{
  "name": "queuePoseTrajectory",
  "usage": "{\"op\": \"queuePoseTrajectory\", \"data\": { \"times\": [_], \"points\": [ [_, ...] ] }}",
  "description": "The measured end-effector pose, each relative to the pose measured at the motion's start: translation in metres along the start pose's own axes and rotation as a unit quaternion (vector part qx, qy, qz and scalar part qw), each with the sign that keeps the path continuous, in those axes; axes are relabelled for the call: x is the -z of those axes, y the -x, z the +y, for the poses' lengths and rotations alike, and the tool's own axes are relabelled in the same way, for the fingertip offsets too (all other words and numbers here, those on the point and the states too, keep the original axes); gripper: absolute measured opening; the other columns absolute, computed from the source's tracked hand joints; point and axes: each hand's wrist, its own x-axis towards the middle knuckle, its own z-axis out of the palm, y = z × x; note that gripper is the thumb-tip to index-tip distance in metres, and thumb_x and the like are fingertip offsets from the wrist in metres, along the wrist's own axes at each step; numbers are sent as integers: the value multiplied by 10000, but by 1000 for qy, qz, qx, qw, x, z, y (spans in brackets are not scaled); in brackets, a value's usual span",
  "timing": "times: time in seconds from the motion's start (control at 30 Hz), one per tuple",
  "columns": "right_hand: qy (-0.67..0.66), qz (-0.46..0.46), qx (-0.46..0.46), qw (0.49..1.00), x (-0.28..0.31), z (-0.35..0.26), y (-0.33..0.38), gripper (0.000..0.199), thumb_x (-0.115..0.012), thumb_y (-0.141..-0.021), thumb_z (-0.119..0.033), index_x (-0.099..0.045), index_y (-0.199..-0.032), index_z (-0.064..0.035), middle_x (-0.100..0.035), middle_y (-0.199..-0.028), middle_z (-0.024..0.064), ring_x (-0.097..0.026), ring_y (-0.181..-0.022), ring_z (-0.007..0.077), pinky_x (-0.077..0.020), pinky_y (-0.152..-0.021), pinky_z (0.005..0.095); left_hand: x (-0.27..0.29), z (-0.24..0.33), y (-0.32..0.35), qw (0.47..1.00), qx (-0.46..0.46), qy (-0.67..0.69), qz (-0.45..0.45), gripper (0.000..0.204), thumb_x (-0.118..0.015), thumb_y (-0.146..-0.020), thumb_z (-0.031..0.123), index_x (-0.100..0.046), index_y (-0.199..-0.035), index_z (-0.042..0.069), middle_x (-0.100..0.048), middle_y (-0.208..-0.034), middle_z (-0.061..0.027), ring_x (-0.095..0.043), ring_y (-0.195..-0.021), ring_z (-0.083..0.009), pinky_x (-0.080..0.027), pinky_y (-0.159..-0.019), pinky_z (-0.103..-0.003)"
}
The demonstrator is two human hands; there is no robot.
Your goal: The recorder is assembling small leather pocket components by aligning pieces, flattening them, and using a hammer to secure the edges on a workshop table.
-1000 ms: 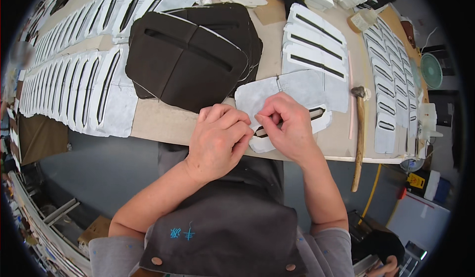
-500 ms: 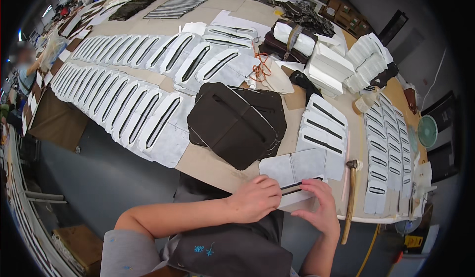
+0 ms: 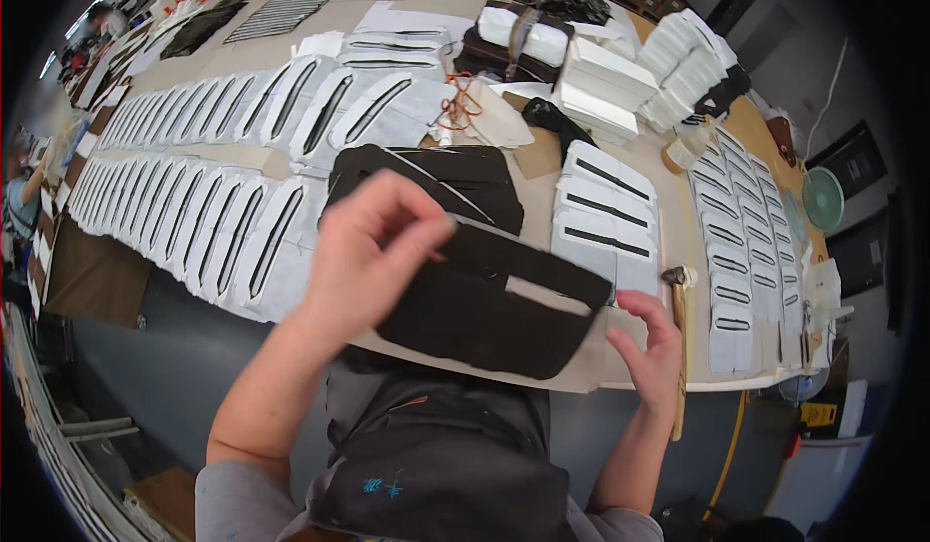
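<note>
Table (image 3: pixel 536 211) with beige top fills most of the view, and on its left side lie long rows of pale slotted pieces (image 3: pixel 208 213). In the middle is a stack of brown panels (image 3: pixel 484 174). One dark panel (image 3: pixel 484 314) is in front of this stack, close to the near table edge, between the two hands; its long axis goes slantwise, from upper left to lower right. A hammer (image 3: pixel 679 358) lies right of it, apart. The left hand (image 3: pixel 363 251) is nearer, over the panel's upper left end, and seems to pinch its edge, though blurred. The right hand (image 3: pixel 651 350) is released, fingers curved apart, just beside the right end; whether it touches, I cannot tell. In the panel's right half is a narrow slot (image 3: pixel 547 294), along the same axis.
</note>
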Motion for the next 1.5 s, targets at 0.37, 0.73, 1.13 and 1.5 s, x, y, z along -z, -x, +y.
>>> {"op": "queuePoseTrajectory", "data": {
  "times": [0.37,0.73,1.13,1.5],
  "points": [
    [365,-129,86,918,-26,15,-46,523,-653,-734,40,-669,-1251,-36,-639,-1299,152,-600,-1203,359,-542,-964,426,-26,-39,-6,916,-212,-341,-21,304,-754,-841,-11,-681,-1132,31,-650,-1201,-156,-640,-1121,-325,-525,-939,-382],
    [176,29,59,982,-13,31,-58,233,-666,-809,23,-773,-1006,-38,-763,-936,165,-734,-829,315,-588,-754,373,-79,-87,54,975,88,-29,-202,333,-626,-1027,117,-603,-1347,29,-632,-1332,-117,-664,-1135,-220,-535,-959,-342],
    [148,-93,171,970,-41,-25,-40,429,-800,-846,-51,-657,-1251,-35,-736,-1071,81,-699,-1029,231,-548,-901,360,-55,-79,56,938,266,78,-210,479,-589,-1016,13,-464,-1477,-13,-656,-1297,-81,-615,-1163,-113,-505,-1004,-309],
    [-52,-245,-148,957,-74,15,-63,316,-802,-797,-115,-749,-1087,-1,-761,-909,104,-713,-800,173,-571,-762,324,-79,-49,66,900,-170,-395,-70,630,-718,-787,-67,-565,-1388,47,-623,-1248,-186,-578,-1130,-420,-479,-980,-468]
  ]
}}
